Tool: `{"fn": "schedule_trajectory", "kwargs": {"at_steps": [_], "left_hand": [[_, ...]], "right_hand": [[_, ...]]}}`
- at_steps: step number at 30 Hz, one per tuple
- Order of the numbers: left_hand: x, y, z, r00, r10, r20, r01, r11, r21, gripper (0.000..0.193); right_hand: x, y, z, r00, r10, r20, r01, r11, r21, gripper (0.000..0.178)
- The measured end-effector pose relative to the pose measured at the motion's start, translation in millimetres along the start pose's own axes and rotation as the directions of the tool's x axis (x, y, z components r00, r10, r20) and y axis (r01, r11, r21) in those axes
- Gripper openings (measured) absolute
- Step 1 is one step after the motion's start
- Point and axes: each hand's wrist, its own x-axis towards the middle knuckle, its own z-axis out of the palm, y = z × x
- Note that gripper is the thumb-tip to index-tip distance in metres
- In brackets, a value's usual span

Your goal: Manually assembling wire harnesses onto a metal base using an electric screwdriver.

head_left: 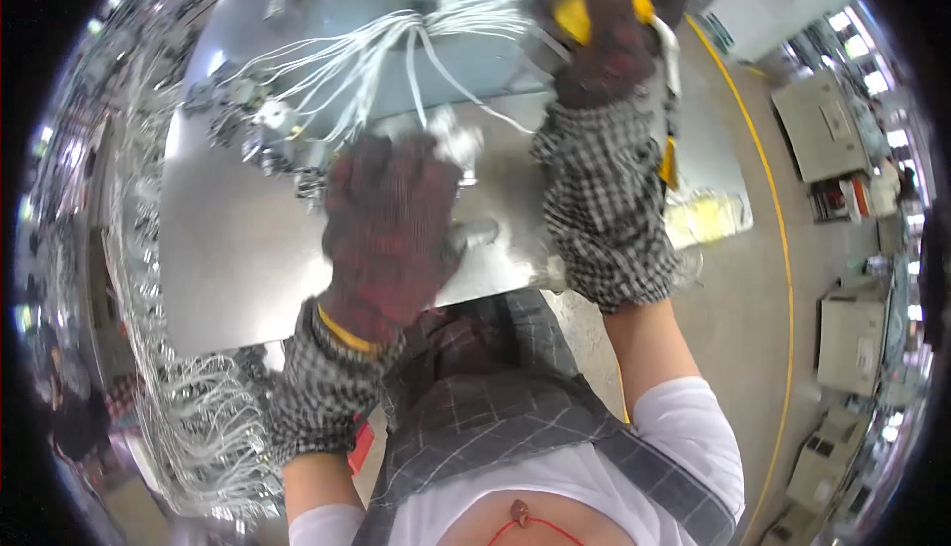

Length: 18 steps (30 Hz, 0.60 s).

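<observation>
My left hand (391,219), in a dark red and black work glove, lies over a metal table (233,249). Its fingers stretch forward and the thumb stands apart, beside the ends of a bundle of white wires (381,60). Farther off to the right, my right hand (604,46) is gloved too and smeared by motion. Its fingers look closed round something with yellow patches, its kind unclear. A white and black strip with a yellow end (670,162) hangs beside that wrist. Small grey and metallic connectors (263,140) sit at the wires' left ends.
More white wires (203,407) hang in a thick bundle along the left. A yellowish clear packet (705,217) lies on the table's right corner. Beyond it, a yellow line (771,184) runs along the floor. Beige cabinets (820,128) stand at the far right.
</observation>
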Motion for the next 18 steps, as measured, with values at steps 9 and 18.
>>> {"fn": "schedule_trajectory", "kwargs": {"at_steps": [9, 18], "left_hand": [[-37, 95, 51, 0.977, 0.056, 0.207, -0.020, 0.984, -0.176, 0.021], [-25, 108, 65, 0.950, 0.051, 0.308, 0.149, 0.792, -0.592, 0.024]], "right_hand": [[-38, -35, -32, 0.989, 0.146, 0.032, -0.147, 0.988, 0.052, 0.038], [-51, -44, -43, 0.986, 0.165, 0.031, -0.166, 0.984, 0.065, 0.047]]}}
